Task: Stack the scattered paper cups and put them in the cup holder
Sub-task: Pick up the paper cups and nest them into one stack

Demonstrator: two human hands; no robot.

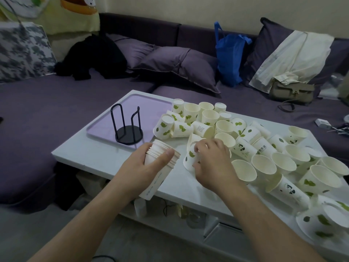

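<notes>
My left hand [145, 165] grips a stack of several nested white paper cups [159, 157], tilted with the rims up and away from me. My right hand [213, 163] closes on a single leaf-printed paper cup [189, 159] lying on its side just right of the stack. Many loose paper cups [264, 146] lie and stand scattered over the right half of the white table [105, 156]. The black wire cup holder [128, 127] stands with nothing in it on a lilac tray [105, 120], beyond my left hand.
A purple sofa with cushions [181, 67] runs behind the table. On it sit a blue bag [229, 57], a tan handbag [291, 91] and dark clothing [94, 57]. The table's near edge lies under my forearms, with a shelf of items below it.
</notes>
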